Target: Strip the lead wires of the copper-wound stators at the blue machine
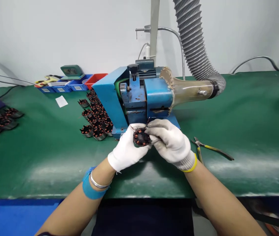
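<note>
My left hand (127, 147), in a white glove, is wrapped round a motor stator (141, 137), a round metal ring with a black core and copper windings facing up. On its right side my right hand (169, 139), gloved in white with a yellow cuff, pinches a thin dark wire (148, 120) at the stator's rim. The fingers partly cover that side, so where the wire ends is hidden. Just beyond both hands stands a blue belt-driven machine (136, 95), its lower front close to the stator.
More stators (97, 119) stand left of the machine, and another group (0, 119) lies at far left. Yellow-handled cutting pliers (210, 147) lie on the green table (257, 131) at right. Small bins (77, 86) line the back. A grey hose (191, 36) joins the machine's duct.
</note>
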`<state>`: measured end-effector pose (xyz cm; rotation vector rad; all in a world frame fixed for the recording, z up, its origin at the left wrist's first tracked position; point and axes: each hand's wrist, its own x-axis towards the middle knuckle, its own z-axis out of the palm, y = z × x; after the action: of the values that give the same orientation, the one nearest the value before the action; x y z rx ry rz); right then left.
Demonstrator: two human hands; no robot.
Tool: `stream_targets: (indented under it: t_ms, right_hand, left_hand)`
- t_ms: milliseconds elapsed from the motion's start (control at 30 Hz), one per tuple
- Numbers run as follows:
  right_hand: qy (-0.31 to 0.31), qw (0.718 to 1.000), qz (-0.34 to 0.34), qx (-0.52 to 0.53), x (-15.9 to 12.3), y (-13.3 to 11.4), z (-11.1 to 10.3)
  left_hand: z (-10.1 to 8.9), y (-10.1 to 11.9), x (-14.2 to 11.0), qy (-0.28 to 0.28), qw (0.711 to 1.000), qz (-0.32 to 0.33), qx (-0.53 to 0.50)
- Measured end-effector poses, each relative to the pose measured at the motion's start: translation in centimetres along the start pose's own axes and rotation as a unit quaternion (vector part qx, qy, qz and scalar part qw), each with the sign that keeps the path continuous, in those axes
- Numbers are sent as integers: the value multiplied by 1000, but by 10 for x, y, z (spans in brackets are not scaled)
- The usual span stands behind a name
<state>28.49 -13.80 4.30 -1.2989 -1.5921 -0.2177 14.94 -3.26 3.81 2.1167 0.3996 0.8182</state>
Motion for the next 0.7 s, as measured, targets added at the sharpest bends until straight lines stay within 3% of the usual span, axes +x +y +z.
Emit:
stream_targets:
  t_ms: [67, 133, 200, 233, 267, 367, 400, 433, 500, 600, 667, 700]
  right_hand:
    - [52, 978, 159, 126, -2, -1, 8]
    - [99, 902, 327, 265, -5, -1, 17]
    - [124, 827, 415, 359, -7, 0, 25]
    - [129, 815, 423, 375, -8, -1, 27]
    - [128, 821, 416, 369, -8, -1, 28]
    - [90, 877, 364, 301, -8, -5, 25]
    - [77, 882, 360, 294, -7, -5, 23]
    - [73, 876, 367, 304, -5, -5, 21]
    - [110, 835, 404, 357, -1, -1, 17]
    - [259, 756, 430, 421, 6, 8, 11]
    - [316, 740, 425, 415, 8, 12, 11]
    - [311, 752, 422, 399, 7, 12, 12]
  left_hand:
    - [1, 2, 0, 27, 999, -13, -14]
    - [3, 2, 0, 67, 997, -14, -19]
    - [6, 1, -1, 93, 996, -8, -15]
    - [7, 0, -1, 100, 995, -6, -11]
    - [9, -1, -2, 100, 995, -5, -5]
    - [13, -2, -5, 80, 997, -2, 9]
    - [14, -2, -6, 71, 997, 0, 8]
    - [16, -1, -7, 67, 998, 1, 4]
    - [18, 3, -7, 83, 997, -3, -1]
    - [21, 7, -5, 145, 989, -26, 29]
    - [23, 8, -3, 170, 984, -40, 48]
    - [24, 7, -2, 169, 984, -41, 51]
